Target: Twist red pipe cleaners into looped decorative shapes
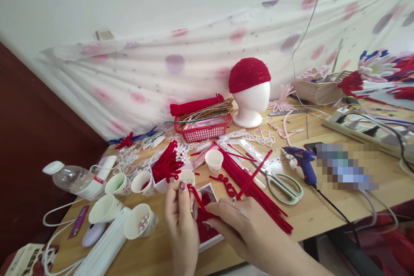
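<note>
Both my hands work at the table's near edge on a red pipe cleaner (250, 177). My left hand (181, 220) pinches its bent lower end between thumb and fingers. My right hand (237, 222) grips the stem, which sticks up and to the right. Under the hands lies a white-edged tray (211, 241) with red pieces. Just right of them a bundle of red pipe cleaners (255, 189) lies on the wood, with a curled red piece (224, 182) beside it.
Paper cups (139, 221) of beads stand at the left near a water bottle (73, 179). Scissors (284, 185) and a blue glue gun (304, 161) lie to the right. A red basket (203, 129) and a foam head with red cap (249, 90) are behind.
</note>
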Action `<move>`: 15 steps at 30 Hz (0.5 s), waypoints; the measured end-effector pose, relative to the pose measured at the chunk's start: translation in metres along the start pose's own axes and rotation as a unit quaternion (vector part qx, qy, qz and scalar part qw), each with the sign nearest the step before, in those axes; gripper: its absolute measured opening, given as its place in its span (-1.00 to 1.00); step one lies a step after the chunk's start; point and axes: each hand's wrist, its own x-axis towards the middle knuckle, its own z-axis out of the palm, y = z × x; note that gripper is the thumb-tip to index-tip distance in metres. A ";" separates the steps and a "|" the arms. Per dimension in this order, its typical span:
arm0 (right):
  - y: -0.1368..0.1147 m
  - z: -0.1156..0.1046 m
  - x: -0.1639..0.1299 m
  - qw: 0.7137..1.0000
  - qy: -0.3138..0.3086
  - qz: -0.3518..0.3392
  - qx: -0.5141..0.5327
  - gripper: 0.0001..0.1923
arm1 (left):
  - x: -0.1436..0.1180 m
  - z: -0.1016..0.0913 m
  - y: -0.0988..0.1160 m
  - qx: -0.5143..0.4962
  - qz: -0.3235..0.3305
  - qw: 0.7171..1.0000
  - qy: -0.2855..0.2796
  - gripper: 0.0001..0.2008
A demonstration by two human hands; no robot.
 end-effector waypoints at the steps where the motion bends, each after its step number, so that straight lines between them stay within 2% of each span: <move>1: -0.002 0.003 0.000 0.999 0.007 0.011 0.029 -0.79 | -0.001 0.000 -0.001 0.043 0.041 0.998 0.016 -0.74; 3: -0.004 0.009 -0.002 0.998 0.013 0.028 0.062 -0.77 | -0.001 -0.003 -0.005 0.139 0.143 0.979 0.038 -0.82; 5: -0.004 0.010 -0.005 0.999 0.017 0.015 0.039 -0.72 | 0.000 -0.008 -0.010 0.240 0.247 0.938 0.039 -0.91; 7: -0.003 0.005 -0.008 0.999 0.044 -0.022 -0.020 -0.68 | 0.003 -0.015 -0.012 0.322 0.330 0.887 -0.006 -0.91; 9: 0.002 -0.006 -0.008 0.992 0.090 -0.059 -0.066 -0.66 | 0.005 -0.021 -0.010 0.363 0.370 0.850 -0.095 -0.84; 11: 0.010 -0.020 -0.003 0.987 0.127 -0.074 -0.062 -0.68 | 0.004 -0.026 -0.003 0.364 0.351 0.838 -0.203 -0.82; 12: 0.016 -0.026 0.001 0.987 0.137 -0.076 -0.043 -0.70 | 0.002 -0.027 0.001 0.354 0.318 0.845 -0.245 -0.82; 15: 0.036 -0.032 0.014 0.990 0.130 -0.052 0.023 -0.76 | -0.006 -0.028 0.011 0.264 0.167 0.900 -0.303 -0.78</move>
